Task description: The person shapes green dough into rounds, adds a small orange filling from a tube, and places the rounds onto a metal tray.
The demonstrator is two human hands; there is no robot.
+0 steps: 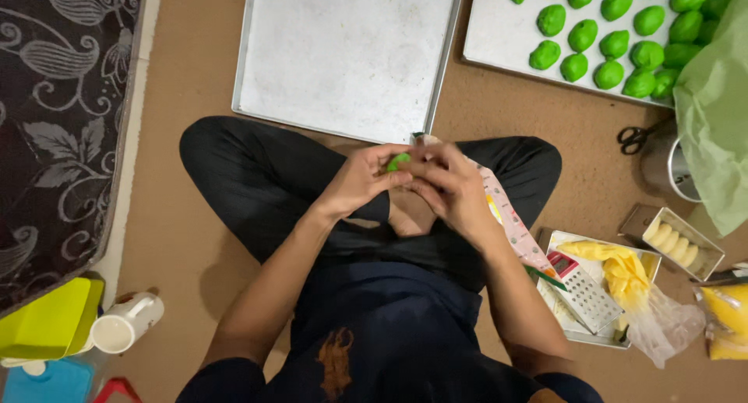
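Head view, work part done: we press a green dough piece (398,161) between our left hand (360,177) and right hand (452,186), both curled closed around it, above our lap. Far tray (499,37): many shaped green pieces (615,41). Near tray (343,56): nothing laid yet. Right, on the floor: small tin of pale pieces (675,243), yellow packet (728,309), metal grater (583,290).
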